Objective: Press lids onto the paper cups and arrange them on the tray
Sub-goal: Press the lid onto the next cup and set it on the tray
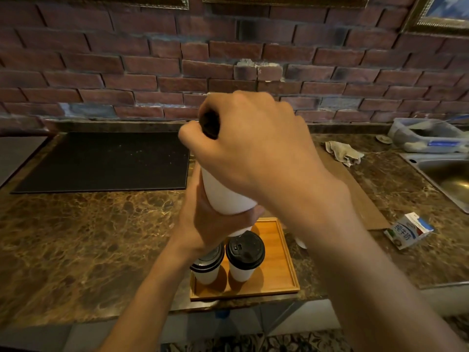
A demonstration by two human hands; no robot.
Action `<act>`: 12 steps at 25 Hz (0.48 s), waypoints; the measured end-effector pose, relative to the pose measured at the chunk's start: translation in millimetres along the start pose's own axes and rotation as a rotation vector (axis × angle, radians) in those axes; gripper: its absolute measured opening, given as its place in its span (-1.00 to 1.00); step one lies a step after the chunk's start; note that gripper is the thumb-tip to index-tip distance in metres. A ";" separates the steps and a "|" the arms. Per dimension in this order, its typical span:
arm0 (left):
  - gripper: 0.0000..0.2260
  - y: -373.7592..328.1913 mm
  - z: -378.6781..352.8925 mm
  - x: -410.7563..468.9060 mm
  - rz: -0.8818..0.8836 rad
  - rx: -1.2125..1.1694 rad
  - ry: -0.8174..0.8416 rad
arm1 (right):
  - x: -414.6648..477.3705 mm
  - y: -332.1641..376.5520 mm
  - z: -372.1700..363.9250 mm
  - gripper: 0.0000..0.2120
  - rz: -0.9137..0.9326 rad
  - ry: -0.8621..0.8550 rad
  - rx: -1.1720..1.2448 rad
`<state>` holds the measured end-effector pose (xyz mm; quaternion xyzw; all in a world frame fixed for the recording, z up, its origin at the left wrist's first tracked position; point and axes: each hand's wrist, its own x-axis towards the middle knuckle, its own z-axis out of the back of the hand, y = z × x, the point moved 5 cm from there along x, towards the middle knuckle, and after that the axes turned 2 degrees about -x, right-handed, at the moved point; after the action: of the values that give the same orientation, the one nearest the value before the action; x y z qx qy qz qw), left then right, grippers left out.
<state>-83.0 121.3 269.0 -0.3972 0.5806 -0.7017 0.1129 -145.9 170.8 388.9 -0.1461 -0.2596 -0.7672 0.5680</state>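
Note:
A white paper cup [225, 194] is held up in the air above the wooden tray [279, 250]. My left hand [203, 224] grips it from below, around its base. My right hand [253, 143] is closed over the cup's top, covering a black lid [209, 124] of which only an edge shows. On the tray stand two white cups with black lids, one on the left [206, 265] partly hidden by my left wrist, one beside it on the right [245, 252]. A bit of another white cup [300, 242] peeks out behind my right forearm.
A black mat [106, 161] lies at the back left of the marble counter [76, 237]. A brown board [360, 194], a crumpled cloth [344, 152], a small milk carton [407, 233], a plastic container [426, 134] and a steel sink [449, 179] are on the right. A brick wall stands behind.

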 end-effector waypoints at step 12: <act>-0.26 -5.9 -0.9 10.9 -0.004 -0.048 0.083 | 4.4 -3.4 1.2 -0.65 -0.064 0.024 -0.112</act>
<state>-89.0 117.0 279.0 -0.3714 0.6009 -0.7035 0.0777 -150.6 168.8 391.3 -0.1601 -0.2141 -0.7998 0.5374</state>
